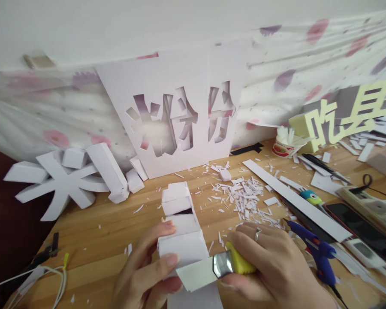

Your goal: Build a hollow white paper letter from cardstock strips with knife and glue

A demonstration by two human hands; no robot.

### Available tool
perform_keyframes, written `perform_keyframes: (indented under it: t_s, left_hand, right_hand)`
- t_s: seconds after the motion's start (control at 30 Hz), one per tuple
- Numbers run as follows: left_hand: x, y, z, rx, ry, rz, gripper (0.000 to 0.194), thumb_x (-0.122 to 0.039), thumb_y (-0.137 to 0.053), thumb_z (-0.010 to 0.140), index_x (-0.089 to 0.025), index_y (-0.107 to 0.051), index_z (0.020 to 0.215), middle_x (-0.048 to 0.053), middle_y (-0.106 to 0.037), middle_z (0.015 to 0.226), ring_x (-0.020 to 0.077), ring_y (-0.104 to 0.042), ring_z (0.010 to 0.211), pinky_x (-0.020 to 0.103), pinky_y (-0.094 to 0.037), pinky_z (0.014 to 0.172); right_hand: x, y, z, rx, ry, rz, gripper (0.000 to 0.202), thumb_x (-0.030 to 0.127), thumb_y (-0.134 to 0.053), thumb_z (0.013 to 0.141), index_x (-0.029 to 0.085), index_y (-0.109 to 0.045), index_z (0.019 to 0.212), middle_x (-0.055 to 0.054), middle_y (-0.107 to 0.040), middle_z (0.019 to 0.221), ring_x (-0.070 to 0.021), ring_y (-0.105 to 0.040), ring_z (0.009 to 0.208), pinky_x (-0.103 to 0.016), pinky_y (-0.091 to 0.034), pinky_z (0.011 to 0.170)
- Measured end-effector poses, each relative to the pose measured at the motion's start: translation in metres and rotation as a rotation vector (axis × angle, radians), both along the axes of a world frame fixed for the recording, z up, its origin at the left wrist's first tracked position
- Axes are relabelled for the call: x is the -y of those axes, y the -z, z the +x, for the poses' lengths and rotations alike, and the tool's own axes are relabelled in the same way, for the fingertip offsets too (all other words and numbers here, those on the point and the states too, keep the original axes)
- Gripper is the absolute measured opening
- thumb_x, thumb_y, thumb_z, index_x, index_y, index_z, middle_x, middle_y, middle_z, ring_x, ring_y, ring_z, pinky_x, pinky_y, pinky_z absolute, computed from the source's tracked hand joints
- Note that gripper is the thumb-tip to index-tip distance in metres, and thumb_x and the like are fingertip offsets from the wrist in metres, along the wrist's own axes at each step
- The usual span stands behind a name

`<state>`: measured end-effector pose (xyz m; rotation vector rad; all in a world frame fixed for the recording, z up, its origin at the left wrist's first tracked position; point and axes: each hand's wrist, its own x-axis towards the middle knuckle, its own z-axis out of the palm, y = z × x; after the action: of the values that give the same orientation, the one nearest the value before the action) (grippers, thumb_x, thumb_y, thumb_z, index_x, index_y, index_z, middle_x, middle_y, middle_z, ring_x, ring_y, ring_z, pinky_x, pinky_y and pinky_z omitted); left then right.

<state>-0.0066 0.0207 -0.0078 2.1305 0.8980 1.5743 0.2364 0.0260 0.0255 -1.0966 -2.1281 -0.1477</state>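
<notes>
My right hand (263, 262) grips the yellow handle of a utility knife (223, 265), and a ring shows on one finger. The knife's wide blade points left and lies against the near part of a white foam board piece (180, 246). Around the left side of that piece my left hand (148, 268) is closed, thumb and fingers pressed on it. The piece is long and boxy, runs away from me along the wooden table, and has a dark gap near its far end. Its near end runs out of the picture.
White scraps (244, 195) lie heaped right of centre. A blue glue gun (318, 253), a phone (357, 227) and a long white strip (292, 197) are at right. White cut characters (67, 180) and a cut-out board (186, 150) stand behind; cables (62, 279) lie at left.
</notes>
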Motion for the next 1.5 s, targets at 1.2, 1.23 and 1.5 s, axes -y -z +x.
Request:
perform_keyframes:
  t_s: [1.2,1.23,1.5]
  left_hand:
    - [0.003,0.007,0.025,0.165,-0.112,0.026,0.02,-0.019,-0.061,0.1,-0.025,-0.073,0.115,0.002,-0.069,0.138,0.0193,-0.067,0.125,0.03,-0.062,0.096]
    - [0.003,0.007,0.023,0.148,-0.101,0.032,0.021,-0.017,-0.061,0.1,-0.025,-0.072,0.116,0.002,-0.069,0.139,0.0196,-0.067,0.126,0.031,-0.062,0.097]
    - [0.0,0.007,0.014,0.099,-0.024,0.043,0.025,-0.014,-0.061,0.1,-0.025,-0.07,0.12,0.001,-0.066,0.143,0.0184,-0.066,0.128,0.03,-0.061,0.101]
  right_hand:
    - [0.003,0.01,-0.007,-0.075,0.002,0.024,0.068,0.066,-0.026,0.108,0.021,-0.052,0.064,0.004,-0.051,0.051,-0.0094,-0.044,0.045,-0.028,-0.03,0.048]
    - [0.002,0.011,-0.006,-0.063,0.01,0.022,0.067,0.065,-0.027,0.108,0.021,-0.053,0.065,0.003,-0.051,0.052,-0.0095,-0.045,0.045,-0.028,-0.03,0.048]
    - [0.002,0.004,-0.001,0.001,0.028,-0.006,0.067,0.063,-0.025,0.109,0.021,-0.054,0.065,0.003,-0.052,0.05,-0.0095,-0.047,0.043,-0.028,-0.03,0.046]
